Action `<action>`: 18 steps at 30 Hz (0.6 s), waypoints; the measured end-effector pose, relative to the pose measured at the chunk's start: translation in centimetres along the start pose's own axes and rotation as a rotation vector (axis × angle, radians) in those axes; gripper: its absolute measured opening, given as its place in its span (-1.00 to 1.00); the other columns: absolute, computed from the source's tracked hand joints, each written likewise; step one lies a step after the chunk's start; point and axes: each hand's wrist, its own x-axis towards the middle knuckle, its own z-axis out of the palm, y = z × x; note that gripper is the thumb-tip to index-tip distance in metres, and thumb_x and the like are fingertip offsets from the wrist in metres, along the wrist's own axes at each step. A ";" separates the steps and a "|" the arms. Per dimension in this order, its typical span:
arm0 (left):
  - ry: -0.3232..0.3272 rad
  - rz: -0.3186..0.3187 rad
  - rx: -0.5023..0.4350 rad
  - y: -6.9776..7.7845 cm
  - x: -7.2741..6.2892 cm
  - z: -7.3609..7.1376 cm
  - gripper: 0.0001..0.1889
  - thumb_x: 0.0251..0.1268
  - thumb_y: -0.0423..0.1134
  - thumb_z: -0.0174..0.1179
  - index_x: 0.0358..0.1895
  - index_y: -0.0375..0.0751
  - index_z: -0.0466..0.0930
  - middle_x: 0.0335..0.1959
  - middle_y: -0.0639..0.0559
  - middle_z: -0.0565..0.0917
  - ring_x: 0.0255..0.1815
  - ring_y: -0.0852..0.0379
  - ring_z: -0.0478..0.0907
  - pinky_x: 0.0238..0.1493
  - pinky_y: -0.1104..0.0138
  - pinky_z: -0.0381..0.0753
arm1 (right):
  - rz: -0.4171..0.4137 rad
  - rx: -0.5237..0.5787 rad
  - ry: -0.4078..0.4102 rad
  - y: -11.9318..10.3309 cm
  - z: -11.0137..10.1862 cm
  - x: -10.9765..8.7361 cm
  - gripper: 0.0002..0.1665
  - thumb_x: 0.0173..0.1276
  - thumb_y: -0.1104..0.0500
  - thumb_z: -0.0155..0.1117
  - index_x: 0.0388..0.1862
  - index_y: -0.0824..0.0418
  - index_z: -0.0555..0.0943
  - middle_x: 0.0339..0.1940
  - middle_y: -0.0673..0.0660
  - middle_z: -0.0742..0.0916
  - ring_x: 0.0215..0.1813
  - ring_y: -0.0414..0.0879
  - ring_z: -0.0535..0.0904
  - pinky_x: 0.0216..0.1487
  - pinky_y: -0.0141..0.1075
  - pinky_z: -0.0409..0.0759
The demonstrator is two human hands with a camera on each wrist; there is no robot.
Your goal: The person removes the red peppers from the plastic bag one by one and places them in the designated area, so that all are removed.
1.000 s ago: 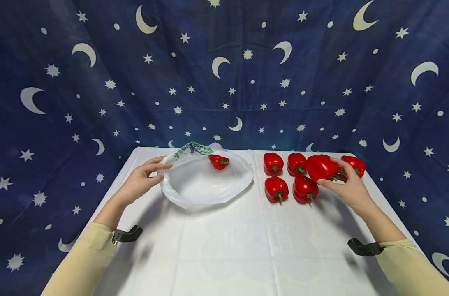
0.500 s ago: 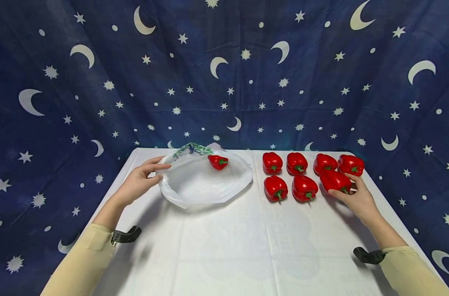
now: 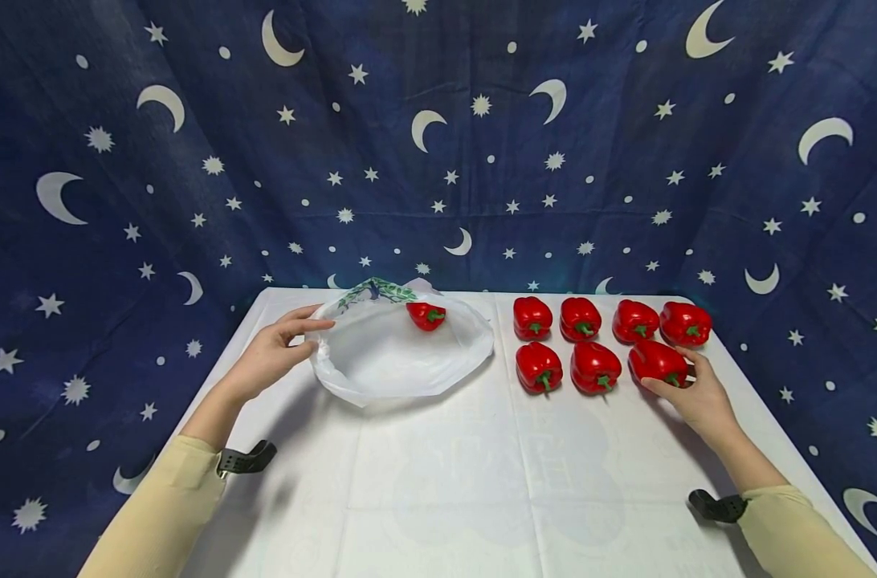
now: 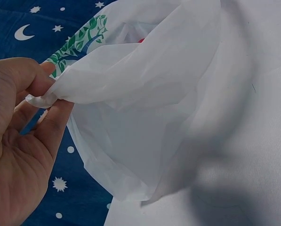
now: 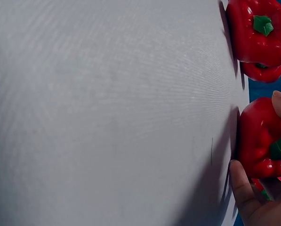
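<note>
My left hand (image 3: 272, 359) pinches the left rim of a white plastic bag (image 3: 402, 365) with a green leaf print; the left wrist view shows the rim (image 4: 53, 96) between thumb and fingers. One red bell pepper (image 3: 426, 315) lies inside the bag near its back wall. My right hand (image 3: 702, 393) grips another red bell pepper (image 3: 655, 363) at the right end of the front row. In the right wrist view the thumb and fingers lie on either side of this pepper (image 5: 260, 136), which sits on the cloth.
Several more red bell peppers stand in two rows, among them a front-left one (image 3: 538, 367), a front-middle one (image 3: 594, 368) and a back-right one (image 3: 686, 323). A white cloth (image 3: 446, 482) covers the table. A blue star-and-moon curtain (image 3: 381, 144) hangs behind.
My right hand has brought its bell pepper from above the back row down and rightward to the front row's right end. My left hand and the bag stay put.
</note>
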 end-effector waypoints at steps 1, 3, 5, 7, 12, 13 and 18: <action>-0.002 -0.003 0.000 0.0 0.0 0.0 -0.60 0.44 -0.39 0.20 0.30 -0.20 0.63 0.59 -0.04 0.22 0.60 -0.10 0.05 0.18 0.51 0.35 | 0.000 -0.004 0.000 0.0 0.0 0.0 0.26 0.40 -0.17 0.38 0.63 0.45 -0.15 0.49 0.65 0.15 0.35 0.59 0.20 0.21 0.39 0.38; -0.001 -0.009 0.003 0.1 0.0 0.0 -0.60 0.44 -0.39 0.19 0.30 -0.20 0.63 0.59 -0.03 0.22 0.61 -0.10 0.05 0.18 0.50 0.35 | -0.005 -0.017 0.002 0.1 0.1 0.0 0.26 0.40 -0.18 0.37 0.63 0.45 -0.15 0.49 0.65 0.15 0.34 0.59 0.20 0.20 0.39 0.38; 0.004 -0.016 0.006 0.1 0.0 0.0 -0.60 0.44 -0.39 0.20 0.30 -0.19 0.63 0.59 -0.02 0.22 0.60 -0.09 0.05 0.18 0.49 0.36 | -0.018 -0.026 0.002 0.1 0.2 -0.1 0.25 0.40 -0.18 0.37 0.63 0.44 -0.14 0.49 0.65 0.17 0.33 0.59 0.22 0.20 0.38 0.39; 0.003 -0.016 0.004 0.1 0.1 0.0 -0.60 0.43 -0.39 0.20 0.30 -0.20 0.63 0.59 -0.02 0.22 0.60 -0.09 0.06 0.18 0.50 0.36 | -0.039 -0.037 0.006 0.1 0.2 -0.1 0.23 0.41 -0.16 0.38 0.63 0.45 -0.12 0.48 0.65 0.19 0.33 0.60 0.23 0.19 0.39 0.39; -0.002 -0.006 -0.003 0.0 0.1 0.1 -0.60 0.43 -0.40 0.20 0.29 -0.19 0.64 0.59 -0.02 0.23 0.60 -0.08 0.07 0.16 0.52 0.36 | -0.082 -0.096 0.028 0.1 0.3 -0.2 0.20 0.39 -0.12 0.41 0.62 0.46 -0.07 0.42 0.67 0.24 0.30 0.61 0.26 0.13 0.40 0.43; -0.001 -0.006 -0.003 0.1 0.1 0.1 -0.60 0.43 -0.40 0.20 0.29 -0.19 0.64 0.59 -0.01 0.23 0.60 -0.07 0.07 0.16 0.52 0.35 | -0.084 -0.109 0.033 0.0 0.2 -0.3 0.21 0.38 -0.13 0.41 0.63 0.45 -0.06 0.41 0.67 0.24 0.29 0.60 0.27 0.12 0.39 0.44; 0.002 -0.003 -0.006 0.0 0.3 0.2 -0.60 0.42 -0.41 0.20 0.29 -0.20 0.64 0.58 -0.01 0.24 0.59 -0.08 0.08 0.13 0.54 0.36 | -0.098 -0.161 0.121 -1.0 -0.6 -1.0 0.15 0.40 -0.11 0.39 0.64 0.41 -0.02 0.42 0.65 0.22 0.28 0.56 0.27 0.07 0.38 0.48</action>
